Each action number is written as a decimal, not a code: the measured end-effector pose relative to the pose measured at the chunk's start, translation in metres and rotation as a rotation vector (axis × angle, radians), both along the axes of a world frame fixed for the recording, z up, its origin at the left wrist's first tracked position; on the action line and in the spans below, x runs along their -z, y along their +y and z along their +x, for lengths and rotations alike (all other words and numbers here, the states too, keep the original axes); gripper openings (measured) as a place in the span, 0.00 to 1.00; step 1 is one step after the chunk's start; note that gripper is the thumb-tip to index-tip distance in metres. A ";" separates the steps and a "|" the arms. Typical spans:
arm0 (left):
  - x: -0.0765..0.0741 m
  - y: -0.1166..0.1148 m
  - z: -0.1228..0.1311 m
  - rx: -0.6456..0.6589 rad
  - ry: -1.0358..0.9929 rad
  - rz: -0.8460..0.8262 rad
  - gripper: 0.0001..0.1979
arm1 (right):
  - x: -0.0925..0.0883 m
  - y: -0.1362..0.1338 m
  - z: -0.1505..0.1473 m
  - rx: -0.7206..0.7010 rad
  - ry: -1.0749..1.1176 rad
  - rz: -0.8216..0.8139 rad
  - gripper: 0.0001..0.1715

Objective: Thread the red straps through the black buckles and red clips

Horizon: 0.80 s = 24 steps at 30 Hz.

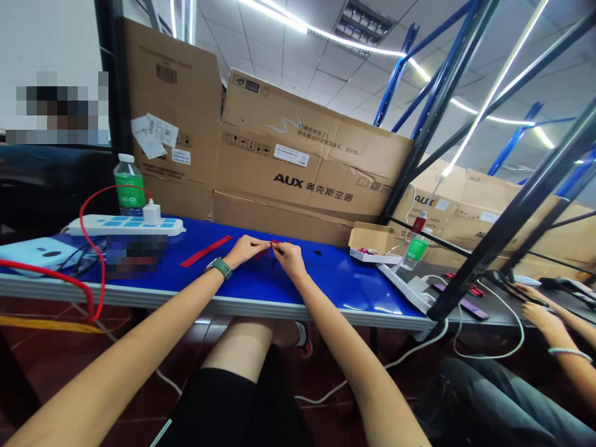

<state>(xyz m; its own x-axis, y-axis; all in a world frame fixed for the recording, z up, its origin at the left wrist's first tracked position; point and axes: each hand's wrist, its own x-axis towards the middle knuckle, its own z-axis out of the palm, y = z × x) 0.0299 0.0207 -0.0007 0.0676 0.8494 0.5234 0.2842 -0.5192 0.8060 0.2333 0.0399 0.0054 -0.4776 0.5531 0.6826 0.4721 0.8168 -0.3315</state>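
The left hand [243, 249] and right hand [287, 257] pinch a small red piece [274, 248], its shape hard to make out.

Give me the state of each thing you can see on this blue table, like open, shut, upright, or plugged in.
left hand, raised, fingertips pinching a small red item
right hand, raised, pinching the same item
red strap, lying flat at an angle
small cardboard box, lid open
water bottle, upright, capped
white power strip, lying flat, white charger plugged in
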 end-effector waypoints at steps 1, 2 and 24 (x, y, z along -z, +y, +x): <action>-0.001 -0.001 0.001 -0.004 0.010 -0.003 0.29 | 0.000 -0.001 -0.001 0.009 -0.017 0.008 0.13; -0.001 -0.002 0.001 -0.007 0.018 -0.006 0.29 | 0.000 -0.002 -0.002 0.016 -0.031 0.010 0.14; -0.006 -0.007 0.002 0.025 0.035 0.044 0.13 | 0.001 0.003 -0.001 -0.124 0.196 -0.294 0.09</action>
